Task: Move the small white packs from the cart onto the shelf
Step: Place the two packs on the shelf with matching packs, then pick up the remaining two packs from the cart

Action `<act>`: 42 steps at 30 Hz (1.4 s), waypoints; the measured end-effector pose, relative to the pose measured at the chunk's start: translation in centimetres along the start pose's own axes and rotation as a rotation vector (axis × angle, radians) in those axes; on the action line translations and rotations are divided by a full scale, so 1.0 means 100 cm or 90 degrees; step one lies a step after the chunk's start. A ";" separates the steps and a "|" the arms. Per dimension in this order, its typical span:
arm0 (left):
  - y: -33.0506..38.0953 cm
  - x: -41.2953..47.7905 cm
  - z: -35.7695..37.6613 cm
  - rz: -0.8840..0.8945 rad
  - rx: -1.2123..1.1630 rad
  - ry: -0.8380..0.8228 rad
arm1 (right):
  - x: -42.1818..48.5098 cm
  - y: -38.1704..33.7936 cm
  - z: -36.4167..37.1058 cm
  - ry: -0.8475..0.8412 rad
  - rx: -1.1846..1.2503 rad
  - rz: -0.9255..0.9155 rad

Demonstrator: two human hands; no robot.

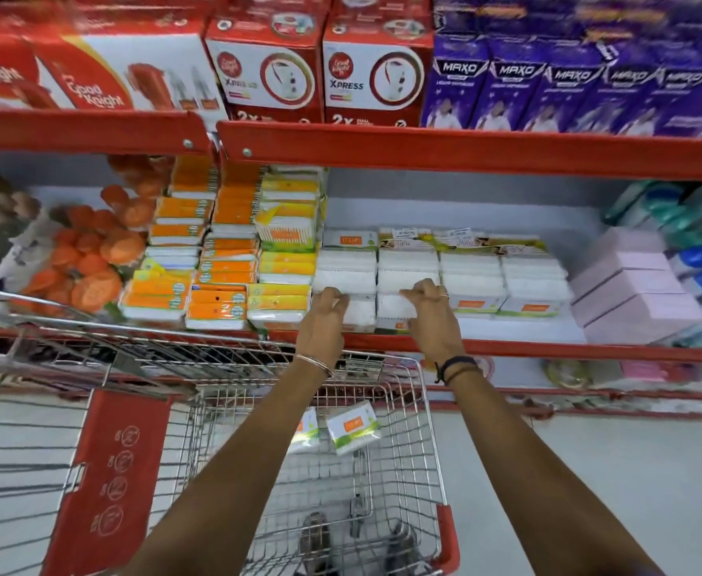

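Note:
Small white packs (472,280) with orange and green labels stand in stacked rows on the red-edged shelf (548,347). My left hand (324,322) curls its fingers over the front of the leftmost white stack (343,268). My right hand (430,313) grips the top of the front pack in the second stack (395,311). Two more white packs (353,428) lie in the wire cart (432,430) below my forearms, one partly hidden by my left arm.
Orange and yellow packs (224,264) fill the shelf to the left, pink boxes (627,284) to the right. Red and purple cartons (378,76) stand on the upper shelf. The cart's red child-seat flap (108,480) is at lower left.

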State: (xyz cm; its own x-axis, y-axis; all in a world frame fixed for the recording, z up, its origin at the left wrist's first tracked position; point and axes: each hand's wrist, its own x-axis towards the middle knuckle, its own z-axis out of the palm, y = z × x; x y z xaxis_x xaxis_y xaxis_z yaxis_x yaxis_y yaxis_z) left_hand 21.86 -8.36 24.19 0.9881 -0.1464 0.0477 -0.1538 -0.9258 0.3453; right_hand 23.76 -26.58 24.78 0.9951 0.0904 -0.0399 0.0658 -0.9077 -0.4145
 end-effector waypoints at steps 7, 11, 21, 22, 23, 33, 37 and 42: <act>-0.004 -0.007 0.002 0.003 -0.055 0.066 | -0.016 -0.002 0.006 0.061 0.028 -0.052; -0.010 -0.028 0.005 0.041 -0.077 0.117 | -0.046 -0.015 0.014 0.123 0.068 -0.110; -0.077 -0.114 0.077 -0.017 -0.117 -0.017 | -0.105 -0.005 0.111 -0.115 0.077 -0.066; -0.085 -0.119 0.085 -0.042 -0.126 -0.030 | -0.105 -0.002 0.122 -0.156 0.069 -0.051; -0.095 -0.124 0.096 -0.068 -0.131 -0.048 | -0.106 0.001 0.134 -0.193 0.062 -0.039; -0.165 -0.136 0.192 -0.178 -0.040 -0.328 | -0.087 0.023 0.243 -0.416 -0.081 -0.041; -0.180 -0.122 0.214 -0.170 -0.003 -0.400 | -0.074 0.031 0.270 -0.424 -0.197 -0.077; -0.186 -0.111 0.221 -0.183 0.001 -0.426 | -0.066 0.039 0.286 -0.399 -0.178 -0.065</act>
State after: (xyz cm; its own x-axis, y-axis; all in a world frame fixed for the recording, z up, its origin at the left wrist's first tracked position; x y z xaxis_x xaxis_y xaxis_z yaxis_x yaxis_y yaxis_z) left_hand 13.58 2.78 -3.47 0.7735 -0.0783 -0.6289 0.1115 -0.9601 0.2566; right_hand 15.31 -18.99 -2.54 0.7585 0.3237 -0.5656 0.2570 -0.9461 -0.1968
